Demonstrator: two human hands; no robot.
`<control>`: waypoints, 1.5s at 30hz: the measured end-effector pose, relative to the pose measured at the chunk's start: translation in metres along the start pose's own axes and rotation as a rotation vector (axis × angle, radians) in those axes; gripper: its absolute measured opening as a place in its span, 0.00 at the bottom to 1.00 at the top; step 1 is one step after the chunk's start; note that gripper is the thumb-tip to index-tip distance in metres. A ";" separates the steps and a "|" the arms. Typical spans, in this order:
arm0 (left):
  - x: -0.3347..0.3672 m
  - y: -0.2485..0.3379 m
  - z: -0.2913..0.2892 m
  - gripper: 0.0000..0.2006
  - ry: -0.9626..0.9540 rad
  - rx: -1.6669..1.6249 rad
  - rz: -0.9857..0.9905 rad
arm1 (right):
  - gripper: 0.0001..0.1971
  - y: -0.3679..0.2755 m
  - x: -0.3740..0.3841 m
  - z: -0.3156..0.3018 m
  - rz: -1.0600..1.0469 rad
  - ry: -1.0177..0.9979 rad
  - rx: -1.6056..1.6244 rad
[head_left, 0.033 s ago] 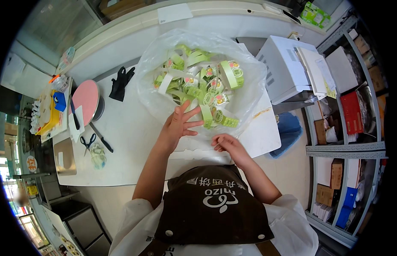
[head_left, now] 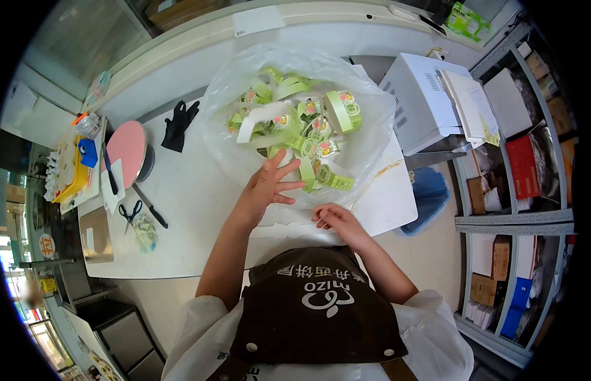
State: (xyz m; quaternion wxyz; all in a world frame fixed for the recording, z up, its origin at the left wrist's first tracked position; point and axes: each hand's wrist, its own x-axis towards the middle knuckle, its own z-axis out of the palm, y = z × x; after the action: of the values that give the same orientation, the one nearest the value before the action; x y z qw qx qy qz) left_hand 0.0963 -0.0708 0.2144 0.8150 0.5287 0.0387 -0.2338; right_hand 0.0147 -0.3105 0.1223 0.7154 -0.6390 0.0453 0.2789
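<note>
A large clear plastic bag (head_left: 365,155) lies wide open on the white table, holding several green-and-white printed paper strips (head_left: 341,114), some bent into loops. My left hand (head_left: 265,190) is over the bag's near left part, palm partly turned up, fingers spread, with nothing in it. Below the fingertips lie some of the strips. By the bag's near edge, my right hand (head_left: 337,220) has its fingers curled in with the thumb close to them. Whether anything is pinched there cannot be made out.
At left on the white table (head_left: 187,222) are a black glove (head_left: 179,126), a pink round turntable (head_left: 127,152), knives, scissors (head_left: 130,214) and a crumpled cloth (head_left: 145,233). A white boxy machine (head_left: 416,95) stands at right, beside metal shelves (head_left: 515,219). A blue bin (head_left: 427,200) sits below.
A pale strip on the left side inside the bag has shifted and looks blurred. My right hand has moved slightly left; my left hand stays nearly in place, fingers still spread.
</note>
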 end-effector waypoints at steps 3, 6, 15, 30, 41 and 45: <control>0.002 0.005 0.000 0.31 -0.255 0.368 -0.052 | 0.17 0.037 0.000 0.000 -0.114 0.013 -0.595; -0.005 -0.006 -0.007 0.26 -0.391 0.569 -0.178 | 0.21 0.072 0.003 -0.003 -0.145 0.056 -0.982; -0.045 -0.084 -0.055 0.23 -0.237 1.282 -0.323 | 0.27 0.091 0.016 -0.017 -0.184 0.104 -1.259; -0.045 -0.080 -0.059 0.23 -0.125 1.194 -0.232 | 0.19 0.089 0.012 -0.021 -0.301 0.154 -1.132; -0.046 -0.079 -0.069 0.28 -0.002 1.382 0.038 | 0.20 0.046 0.010 -0.033 -0.105 -0.120 -0.723; -0.046 -0.089 -0.080 0.33 -0.117 1.465 0.095 | 0.20 0.027 0.006 -0.033 -0.138 -0.222 -0.570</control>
State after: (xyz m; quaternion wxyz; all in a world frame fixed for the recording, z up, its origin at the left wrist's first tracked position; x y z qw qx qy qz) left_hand 0.0328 -0.0147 0.1183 0.2627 0.9255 -0.1938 -0.1920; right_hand 0.0169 -0.3385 0.0894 0.5254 -0.7810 -0.1567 0.2991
